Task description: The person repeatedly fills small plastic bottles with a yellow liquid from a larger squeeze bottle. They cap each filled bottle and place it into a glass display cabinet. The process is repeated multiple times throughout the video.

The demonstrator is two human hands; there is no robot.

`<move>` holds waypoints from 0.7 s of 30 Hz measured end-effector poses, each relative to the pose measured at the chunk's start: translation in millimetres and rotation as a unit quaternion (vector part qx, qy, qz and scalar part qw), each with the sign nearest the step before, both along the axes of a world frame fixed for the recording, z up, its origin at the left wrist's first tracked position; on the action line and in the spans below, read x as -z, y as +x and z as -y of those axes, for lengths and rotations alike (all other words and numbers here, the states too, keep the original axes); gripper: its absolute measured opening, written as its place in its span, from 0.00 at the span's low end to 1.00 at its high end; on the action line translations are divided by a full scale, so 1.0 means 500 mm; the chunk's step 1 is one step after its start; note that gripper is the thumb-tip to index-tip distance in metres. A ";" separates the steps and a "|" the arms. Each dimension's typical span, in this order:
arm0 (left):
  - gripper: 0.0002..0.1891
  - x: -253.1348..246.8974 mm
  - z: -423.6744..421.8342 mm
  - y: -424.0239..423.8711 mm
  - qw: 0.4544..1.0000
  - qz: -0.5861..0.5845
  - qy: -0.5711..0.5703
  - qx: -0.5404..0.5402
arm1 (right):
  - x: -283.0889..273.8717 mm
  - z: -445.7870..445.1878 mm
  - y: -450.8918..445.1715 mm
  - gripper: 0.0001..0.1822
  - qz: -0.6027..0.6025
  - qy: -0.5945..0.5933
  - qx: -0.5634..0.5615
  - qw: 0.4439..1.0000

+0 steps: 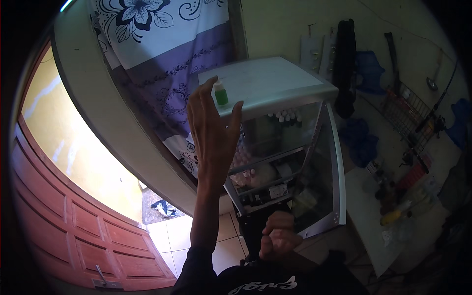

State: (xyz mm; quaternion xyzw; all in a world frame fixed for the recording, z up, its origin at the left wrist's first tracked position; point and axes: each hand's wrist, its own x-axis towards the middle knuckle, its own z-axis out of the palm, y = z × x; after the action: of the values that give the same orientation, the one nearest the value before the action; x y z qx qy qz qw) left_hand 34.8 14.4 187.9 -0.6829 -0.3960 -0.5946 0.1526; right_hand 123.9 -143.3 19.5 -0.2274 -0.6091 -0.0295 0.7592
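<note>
A small bottle of green liquid with a white cap [221, 95] stands upright near the front left corner of the display cabinet's white top [261, 75]. My left hand [214, 125] reaches up to it with thumb and fingers spread around the bottle. A gap shows between thumb and bottle; whether a fingertip touches the cap is hard to tell. Low in front of my body, my right hand [281, 234] is curled, with nothing visible in it. Behind it, the cabinet's glass door [317, 177] hangs open. White-capped bottles [285, 115] and pinkish items [241, 156] are inside.
A patterned curtain [158, 70] hangs left of the cabinet. A red panelled door [88, 228] stands at far left. On the right are a table [363, 206] with bottles, a wire basket [409, 110], a fishing rod [437, 105] and blue bags [359, 142].
</note>
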 end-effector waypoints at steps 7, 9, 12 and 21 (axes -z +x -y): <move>0.36 -0.028 -0.011 0.004 0.995 -0.006 -0.102 0.003 | -0.144 -0.118 0.126 0.17 -0.092 -0.124 0.059 0.986; 0.34 -0.030 -0.023 -0.006 0.995 -0.027 -0.100 0.002 | -0.197 -0.145 0.161 0.15 -0.125 -0.099 0.070 0.985; 0.30 -0.036 -0.030 -0.016 0.993 -0.039 -0.111 0.001 | -0.252 -0.198 0.224 0.13 -0.083 -0.077 0.131 0.985; 0.22 -0.054 -0.022 -0.005 0.989 0.014 -0.143 0.046 | -0.336 -0.338 0.321 0.12 0.061 -0.117 0.123 0.984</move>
State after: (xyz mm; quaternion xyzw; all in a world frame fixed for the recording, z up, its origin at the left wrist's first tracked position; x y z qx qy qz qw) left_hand 32.2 25.6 214.8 -0.7068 -0.4473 -0.5477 0.0200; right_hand 284.2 25.7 187.7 -0.3860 -0.6209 -0.0653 0.6792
